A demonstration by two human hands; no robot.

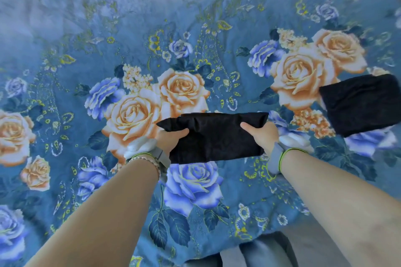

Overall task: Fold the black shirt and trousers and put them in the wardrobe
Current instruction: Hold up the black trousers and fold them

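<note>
A folded black garment (213, 137) is held just above the flowered bedspread (152, 28) in the middle of the view; I cannot tell whether it is the shirt or the trousers. My left hand (171, 140) grips its left end with the thumb on top. My right hand (261, 135) grips its right end the same way. A second folded black garment (361, 104) lies flat on the bed at the right, apart from both hands.
The blue bedspread with orange and blue roses fills nearly the whole view. Its near edge (249, 245) runs along the bottom, with my legs (264, 251) and grey floor below it. Both wrists wear grey bands.
</note>
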